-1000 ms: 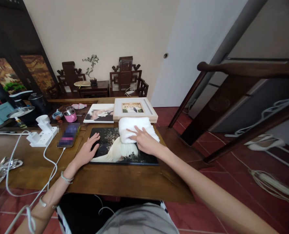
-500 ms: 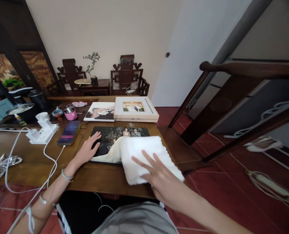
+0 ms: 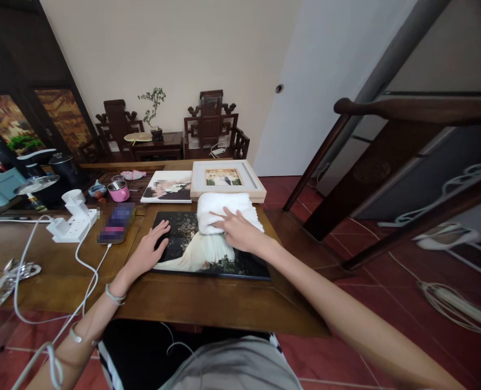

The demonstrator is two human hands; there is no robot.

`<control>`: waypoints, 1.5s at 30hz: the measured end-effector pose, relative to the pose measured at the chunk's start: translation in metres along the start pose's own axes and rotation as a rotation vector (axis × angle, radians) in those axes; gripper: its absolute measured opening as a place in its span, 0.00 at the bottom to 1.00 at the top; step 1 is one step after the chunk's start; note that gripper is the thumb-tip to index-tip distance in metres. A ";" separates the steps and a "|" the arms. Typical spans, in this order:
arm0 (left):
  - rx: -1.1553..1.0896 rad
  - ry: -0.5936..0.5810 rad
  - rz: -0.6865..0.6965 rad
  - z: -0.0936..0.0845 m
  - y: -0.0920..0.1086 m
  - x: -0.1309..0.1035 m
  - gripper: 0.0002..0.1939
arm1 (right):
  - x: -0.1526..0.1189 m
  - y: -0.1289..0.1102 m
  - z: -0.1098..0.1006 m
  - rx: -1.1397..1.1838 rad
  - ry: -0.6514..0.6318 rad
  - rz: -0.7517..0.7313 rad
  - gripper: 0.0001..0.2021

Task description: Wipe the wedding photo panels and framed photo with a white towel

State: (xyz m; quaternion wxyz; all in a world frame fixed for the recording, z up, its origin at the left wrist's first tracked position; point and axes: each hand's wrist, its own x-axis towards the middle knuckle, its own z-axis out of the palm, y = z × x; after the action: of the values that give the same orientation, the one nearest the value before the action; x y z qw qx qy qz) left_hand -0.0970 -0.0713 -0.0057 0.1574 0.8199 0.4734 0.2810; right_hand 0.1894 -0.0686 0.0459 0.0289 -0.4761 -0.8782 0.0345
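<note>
A dark glossy photo panel (image 3: 192, 254) showing a white gown lies flat on the wooden table (image 3: 192, 303) in front of me. My right hand (image 3: 238, 233) presses flat, fingers spread, on a folded white towel (image 3: 224, 208) at the panel's far edge. My left hand (image 3: 149, 252) rests palm down on the panel's left edge, fingers apart, holding it steady.
Behind the panel lie a light wooden picture frame (image 3: 226, 181) and another print (image 3: 167, 187). To the left are a phone (image 3: 114, 223), a white power strip (image 3: 72, 219) with cables, a pink cup (image 3: 118, 190) and kettles. A dark wooden chair back (image 3: 387, 157) stands at the right.
My right hand pulled the towel down to the panel's near edge, then pushed it back up to the far edge. The left hand stayed in place.
</note>
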 end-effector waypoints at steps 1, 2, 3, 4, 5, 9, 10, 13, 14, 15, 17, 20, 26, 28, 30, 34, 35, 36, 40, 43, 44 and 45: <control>0.005 0.001 -0.006 0.000 0.000 0.000 0.22 | 0.003 0.001 0.000 -0.009 0.003 0.002 0.35; 0.009 0.001 -0.012 0.001 0.000 0.000 0.22 | 0.002 0.000 0.000 -0.014 0.001 0.001 0.35; 0.012 0.003 -0.016 0.002 0.000 0.000 0.22 | -0.001 -0.004 0.000 -0.014 -0.007 0.000 0.34; 0.014 0.007 -0.019 0.002 0.000 0.000 0.22 | -0.008 -0.009 0.000 -0.012 -0.014 -0.002 0.34; 0.014 0.011 -0.019 0.003 -0.001 0.000 0.22 | -0.017 -0.017 0.001 -0.008 -0.023 -0.004 0.34; 0.012 0.024 -0.011 0.005 -0.002 0.000 0.22 | -0.070 -0.054 0.004 0.023 -0.056 -0.028 0.31; 0.010 0.024 -0.011 0.006 -0.002 0.000 0.22 | -0.083 -0.062 0.005 0.043 -0.070 -0.051 0.30; 0.004 0.030 -0.009 0.006 -0.002 0.000 0.22 | -0.109 -0.078 0.005 0.113 -0.100 -0.108 0.31; 0.002 0.033 -0.008 0.006 -0.002 0.000 0.22 | -0.112 -0.080 0.005 0.124 -0.104 -0.118 0.31; -0.001 0.034 -0.007 0.006 -0.002 0.000 0.22 | -0.111 -0.080 0.004 0.127 -0.107 -0.122 0.31; -0.003 0.031 -0.009 0.005 -0.001 0.000 0.22 | -0.099 -0.075 0.002 0.110 -0.107 -0.111 0.31; 0.001 0.019 -0.008 0.004 0.000 0.000 0.23 | -0.062 -0.060 0.000 0.057 -0.083 -0.059 0.32; -0.008 0.013 -0.012 0.003 -0.001 -0.001 0.22 | 0.016 -0.026 -0.005 0.014 -0.042 0.018 0.35; -0.008 0.011 -0.023 0.003 -0.001 -0.001 0.22 | 0.026 -0.024 -0.005 -0.001 -0.046 0.032 0.34; 0.001 0.010 -0.032 0.003 -0.001 -0.002 0.23 | 0.023 -0.030 -0.004 -0.018 -0.047 0.033 0.33; 0.012 0.005 -0.033 0.003 0.001 -0.002 0.23 | -0.017 -0.057 0.001 -0.018 -0.067 -0.013 0.32; 0.010 0.003 -0.031 0.003 0.001 -0.002 0.23 | -0.031 -0.066 0.003 -0.006 -0.090 -0.030 0.32; 0.006 0.002 -0.030 0.004 0.001 -0.001 0.23 | -0.045 -0.074 0.004 -0.001 -0.080 -0.047 0.30; -0.006 0.010 -0.029 0.005 0.001 -0.001 0.24 | -0.087 -0.098 0.000 0.100 -0.189 -0.122 0.26; -0.003 0.012 -0.019 0.004 0.001 -0.001 0.24 | -0.091 -0.102 -0.006 0.138 -0.247 -0.132 0.26; -0.001 0.010 -0.019 0.004 0.001 -0.001 0.24 | -0.086 -0.100 -0.008 0.136 -0.239 -0.124 0.27; 0.002 0.008 -0.020 0.004 0.001 -0.001 0.24 | -0.079 -0.096 -0.008 0.128 -0.219 -0.115 0.28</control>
State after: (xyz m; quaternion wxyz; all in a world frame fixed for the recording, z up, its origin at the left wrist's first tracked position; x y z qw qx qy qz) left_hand -0.0941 -0.0725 -0.0082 0.1577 0.8142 0.4824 0.2821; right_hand 0.1528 -0.1864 0.0611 -0.0348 -0.4153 -0.8981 0.1405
